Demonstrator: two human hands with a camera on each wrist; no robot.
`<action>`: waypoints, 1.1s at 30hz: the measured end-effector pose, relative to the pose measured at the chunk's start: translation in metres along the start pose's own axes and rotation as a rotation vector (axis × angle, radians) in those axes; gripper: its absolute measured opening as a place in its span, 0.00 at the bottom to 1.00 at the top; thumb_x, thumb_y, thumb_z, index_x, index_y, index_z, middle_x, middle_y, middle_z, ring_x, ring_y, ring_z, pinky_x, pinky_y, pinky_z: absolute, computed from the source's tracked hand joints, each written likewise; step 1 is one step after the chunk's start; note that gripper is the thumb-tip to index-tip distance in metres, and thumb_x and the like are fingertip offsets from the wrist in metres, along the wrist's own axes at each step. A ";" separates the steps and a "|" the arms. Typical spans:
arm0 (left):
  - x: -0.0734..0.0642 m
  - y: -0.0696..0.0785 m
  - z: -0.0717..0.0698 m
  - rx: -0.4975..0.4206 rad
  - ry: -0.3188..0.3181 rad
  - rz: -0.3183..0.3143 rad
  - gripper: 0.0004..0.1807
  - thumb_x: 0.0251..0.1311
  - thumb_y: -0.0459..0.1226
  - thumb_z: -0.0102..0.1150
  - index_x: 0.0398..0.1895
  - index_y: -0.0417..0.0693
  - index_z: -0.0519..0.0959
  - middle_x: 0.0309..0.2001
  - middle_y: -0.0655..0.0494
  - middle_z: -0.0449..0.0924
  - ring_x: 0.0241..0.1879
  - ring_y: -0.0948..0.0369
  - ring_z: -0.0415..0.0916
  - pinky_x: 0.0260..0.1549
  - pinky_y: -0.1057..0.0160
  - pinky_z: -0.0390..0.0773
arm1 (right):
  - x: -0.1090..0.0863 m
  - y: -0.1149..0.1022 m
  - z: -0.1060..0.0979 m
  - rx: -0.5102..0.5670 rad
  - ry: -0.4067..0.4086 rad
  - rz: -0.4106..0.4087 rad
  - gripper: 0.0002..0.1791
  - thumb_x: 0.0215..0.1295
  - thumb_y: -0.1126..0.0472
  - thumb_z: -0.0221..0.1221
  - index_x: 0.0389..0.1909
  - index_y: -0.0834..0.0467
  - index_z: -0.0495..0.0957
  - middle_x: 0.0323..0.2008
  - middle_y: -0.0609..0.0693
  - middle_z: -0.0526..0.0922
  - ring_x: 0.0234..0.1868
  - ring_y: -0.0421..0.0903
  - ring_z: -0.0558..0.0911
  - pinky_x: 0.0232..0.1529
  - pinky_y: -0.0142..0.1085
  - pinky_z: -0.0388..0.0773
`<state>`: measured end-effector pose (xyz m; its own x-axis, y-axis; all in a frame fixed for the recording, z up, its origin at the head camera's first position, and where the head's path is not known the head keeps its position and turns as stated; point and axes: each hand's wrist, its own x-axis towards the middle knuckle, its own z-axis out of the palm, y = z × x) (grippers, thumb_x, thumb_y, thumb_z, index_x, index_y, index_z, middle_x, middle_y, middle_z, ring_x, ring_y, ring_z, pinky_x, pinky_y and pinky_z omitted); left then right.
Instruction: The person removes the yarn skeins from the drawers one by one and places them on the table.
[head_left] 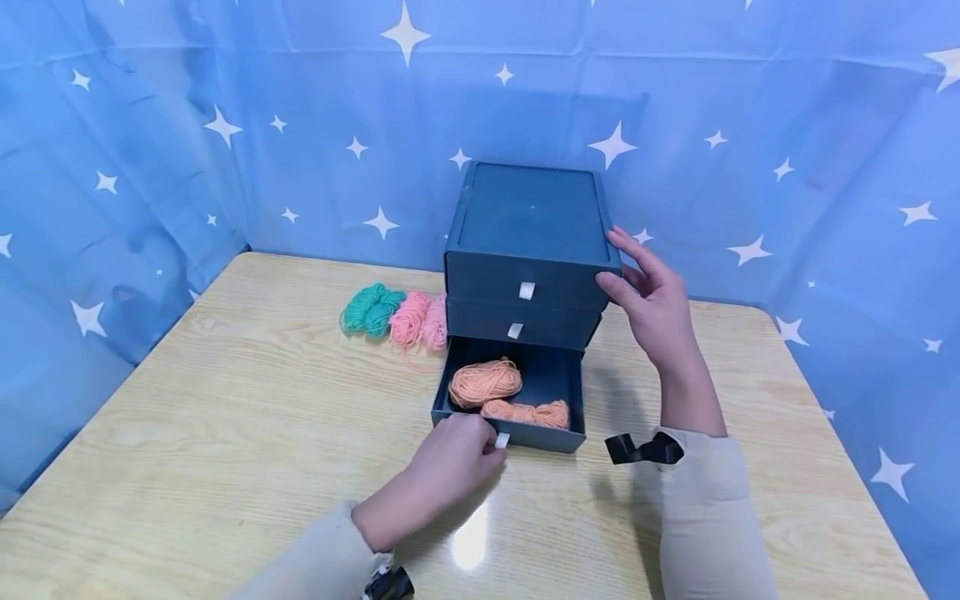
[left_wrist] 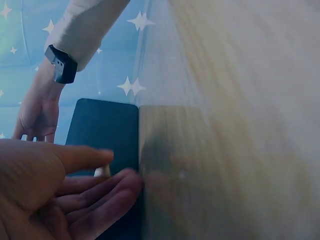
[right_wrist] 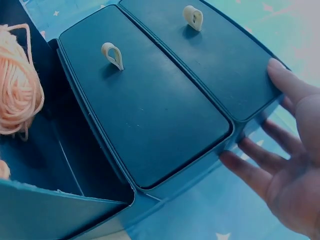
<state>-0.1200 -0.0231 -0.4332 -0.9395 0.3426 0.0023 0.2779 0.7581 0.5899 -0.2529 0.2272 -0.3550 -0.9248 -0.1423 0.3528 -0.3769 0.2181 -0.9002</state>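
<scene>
A dark blue three-drawer box (head_left: 534, 212) stands on the table, its bottom drawer (head_left: 546, 440) pulled out. Two hanks of peach yarn lie inside: a rounder one (head_left: 486, 382) behind and a longer one (head_left: 527, 413) by the drawer front. My left hand (head_left: 459, 454) pinches the white pull tab (left_wrist: 102, 171) of that drawer between thumb and fingers. On the box's right side rests my right hand (head_left: 654, 304), its thumb (right_wrist: 285, 80) at the front edge and its extended fingers spread along the side wall. Both upper drawers are closed.
Left of the box, a green yarn hank (head_left: 372, 310) and two pink hanks, one deeper pink (head_left: 409, 319) and one paler (head_left: 435, 323), lie on the wooden table (head_left: 247, 433). A blue cloth with white stars (head_left: 322, 100) hangs behind.
</scene>
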 end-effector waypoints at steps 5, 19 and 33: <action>-0.003 0.004 -0.027 -0.116 -0.141 -0.031 0.29 0.68 0.43 0.63 0.05 0.54 0.70 0.07 0.69 0.54 0.10 0.69 0.51 0.14 0.70 0.55 | 0.002 -0.003 0.003 -0.018 0.005 -0.014 0.29 0.72 0.58 0.60 0.73 0.46 0.69 0.77 0.42 0.64 0.73 0.53 0.71 0.56 0.23 0.77; 0.032 0.009 -0.089 -0.130 0.087 0.001 0.07 0.64 0.36 0.66 0.42 0.47 0.90 0.36 0.55 0.90 0.26 0.66 0.79 0.24 0.69 0.75 | 0.010 -0.006 0.005 -0.041 0.000 -0.023 0.28 0.73 0.57 0.59 0.73 0.45 0.69 0.77 0.41 0.63 0.74 0.55 0.70 0.58 0.24 0.77; 0.065 0.000 -0.052 0.011 0.054 -0.014 0.04 0.61 0.33 0.68 0.37 0.43 0.89 0.22 0.59 0.78 0.21 0.63 0.63 0.21 0.67 0.61 | -0.002 0.003 0.002 -0.057 0.026 0.004 0.29 0.74 0.58 0.58 0.74 0.44 0.68 0.78 0.42 0.62 0.75 0.59 0.67 0.60 0.24 0.75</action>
<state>-0.1918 -0.0293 -0.3906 -0.9527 0.3016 0.0382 0.2666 0.7687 0.5814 -0.2525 0.2266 -0.3587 -0.9271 -0.1165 0.3562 -0.3748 0.2730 -0.8860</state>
